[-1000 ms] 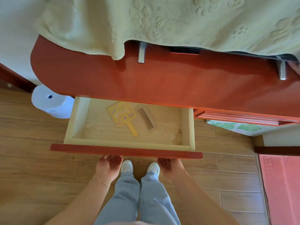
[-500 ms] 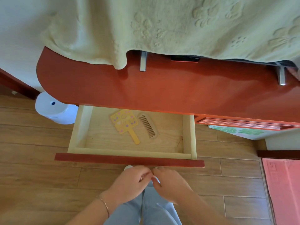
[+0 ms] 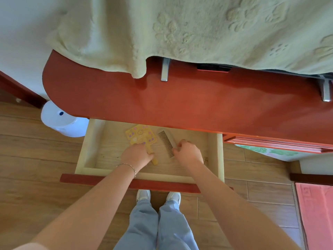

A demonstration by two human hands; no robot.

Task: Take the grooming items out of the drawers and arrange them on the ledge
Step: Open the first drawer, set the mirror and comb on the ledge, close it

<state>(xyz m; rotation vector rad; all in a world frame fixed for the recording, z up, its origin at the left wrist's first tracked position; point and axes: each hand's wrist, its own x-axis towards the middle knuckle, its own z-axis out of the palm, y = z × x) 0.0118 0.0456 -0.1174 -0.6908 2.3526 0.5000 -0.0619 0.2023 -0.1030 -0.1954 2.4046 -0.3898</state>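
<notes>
A pale wooden drawer (image 3: 91,141) stands pulled out under the glossy red ledge (image 3: 180,101). Inside lie a yellow hand mirror (image 3: 140,136) with purple flowers and a brown comb (image 3: 165,143) to its right. My left hand (image 3: 137,156) has its fingers curled round the mirror's yellow handle, whose tip pokes out below the hand. My right hand (image 3: 187,152) pinches the near end of the comb. Both items still rest on the drawer floor.
A cream towel (image 3: 180,33) drapes over the back of the ledge, with two metal brackets (image 3: 164,69) under its edge. A white round bin (image 3: 61,120) stands on the wooden floor at the left. A second red drawer (image 3: 270,143) sits partly open at the right, and a pink mat (image 3: 317,213) beyond it.
Both hands left the drawer front, came together in front of it, then reached into the drawer; the left now grips the mirror handle and the right pinches the comb.
</notes>
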